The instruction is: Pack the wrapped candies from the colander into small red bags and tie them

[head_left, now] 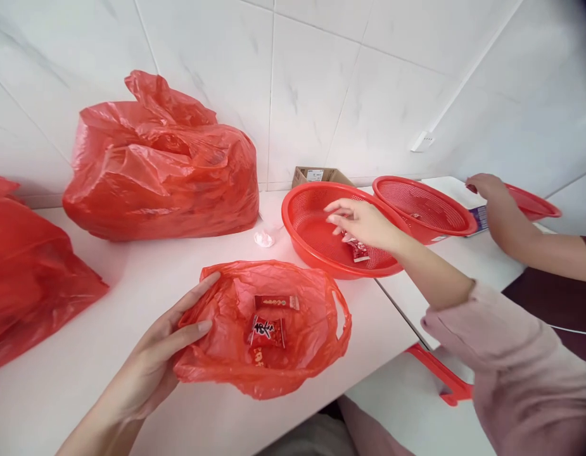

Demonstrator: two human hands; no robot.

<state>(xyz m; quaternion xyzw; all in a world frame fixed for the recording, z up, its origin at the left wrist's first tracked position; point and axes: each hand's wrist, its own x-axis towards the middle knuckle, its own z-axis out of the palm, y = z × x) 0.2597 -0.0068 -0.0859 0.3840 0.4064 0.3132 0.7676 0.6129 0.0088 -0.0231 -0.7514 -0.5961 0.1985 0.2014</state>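
Observation:
An unfolded red plastic bag (316, 342) stands with its mouth wide on the white table. My left hand (164, 354) grips its left rim, fingers and thumb on the film. Several small wrapped snacks lie inside, among them a red packet (267, 332) with a black character and a narrow red packet (276, 302). Over the nearest red plastic basket (299, 237) hovers my right hand (356, 221), fingers apart and slightly curled, with nothing visible in them. Below it, red wrapped snacks (359, 249) rest in the basket, partly covered by the hand.
Two full red bags, one bulky bag (164, 183) by the wall and another bag (31, 278), stand at left. A crumpled clear wrapper (264, 238) lies near the basket. Behind are a cardboard box (321, 175) and a second basket (426, 206). At right, another person's hand (487, 187) reaches in.

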